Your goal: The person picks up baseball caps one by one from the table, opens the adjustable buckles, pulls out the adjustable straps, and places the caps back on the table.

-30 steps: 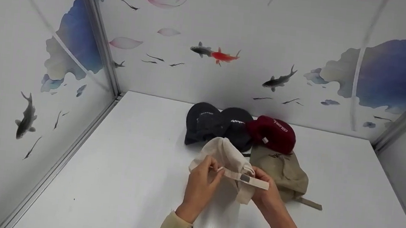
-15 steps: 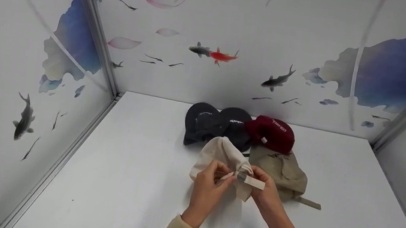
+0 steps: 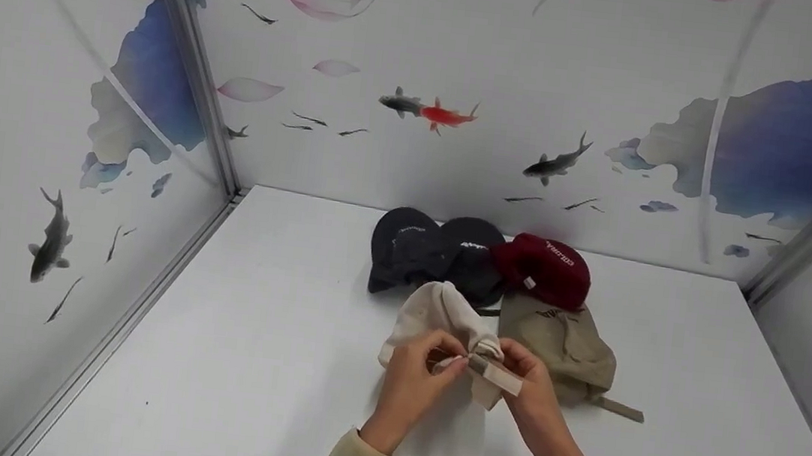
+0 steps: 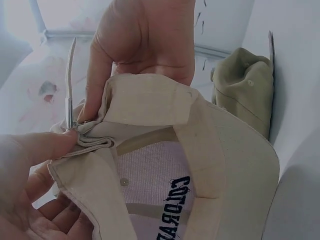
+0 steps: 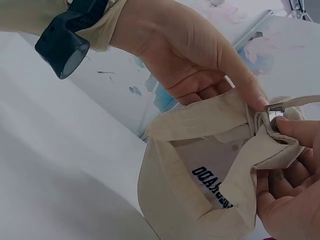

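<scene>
A beige cap (image 3: 435, 310) is held up between both hands, its rear opening toward me and dark lettering (image 4: 175, 207) visible inside. My left hand (image 3: 412, 383) pinches the cap's strap right beside the metal buckle (image 5: 274, 117). My right hand (image 3: 529, 381) grips the cap's edge by the other side of the buckle, thumb and fingers round the bunched fabric. The strap's free end (image 3: 503, 379) sticks out past the buckle, across the right hand's fingers. In the left wrist view the right hand (image 4: 145, 40) comes from above and the left hand (image 4: 30, 185) from the lower left.
Behind the beige cap, two dark caps (image 3: 404, 247) and a dark red cap (image 3: 556, 274) lie at the back of the white table (image 3: 248, 362). A khaki cap (image 3: 574, 351) with its strap sticking out lies right of the hands. Printed panels (image 3: 469, 53) enclose the table.
My left hand has slid right along the strap up to the buckle. The free end of the strap has tilted and moved slightly left and down. The other caps stay put.
</scene>
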Demonstrator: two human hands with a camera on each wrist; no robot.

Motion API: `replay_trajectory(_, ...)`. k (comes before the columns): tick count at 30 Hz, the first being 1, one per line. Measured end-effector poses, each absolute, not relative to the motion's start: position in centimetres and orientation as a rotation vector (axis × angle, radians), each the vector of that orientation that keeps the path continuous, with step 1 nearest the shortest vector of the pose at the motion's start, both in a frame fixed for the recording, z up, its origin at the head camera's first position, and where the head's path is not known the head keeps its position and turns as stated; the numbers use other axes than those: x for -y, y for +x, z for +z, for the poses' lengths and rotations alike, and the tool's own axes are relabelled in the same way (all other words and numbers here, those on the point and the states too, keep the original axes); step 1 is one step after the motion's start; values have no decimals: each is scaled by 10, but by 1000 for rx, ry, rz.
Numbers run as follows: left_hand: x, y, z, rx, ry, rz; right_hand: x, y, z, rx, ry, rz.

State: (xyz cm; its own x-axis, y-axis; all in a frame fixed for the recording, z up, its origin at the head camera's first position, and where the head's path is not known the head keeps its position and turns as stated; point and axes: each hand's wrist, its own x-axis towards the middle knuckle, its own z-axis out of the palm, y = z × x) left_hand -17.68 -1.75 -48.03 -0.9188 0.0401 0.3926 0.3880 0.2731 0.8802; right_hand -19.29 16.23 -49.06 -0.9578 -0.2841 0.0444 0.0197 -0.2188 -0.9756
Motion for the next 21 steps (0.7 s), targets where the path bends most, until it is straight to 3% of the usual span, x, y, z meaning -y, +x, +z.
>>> replay_trajectory(15,33,-185,-480,2251,-276,-1645,-171,-195,-494,-1563,-498,-2320)
replay_trajectory(21,39,-184,-481,2207,-405,-1703,-173,-195,-497,-1453,-555,-2355)
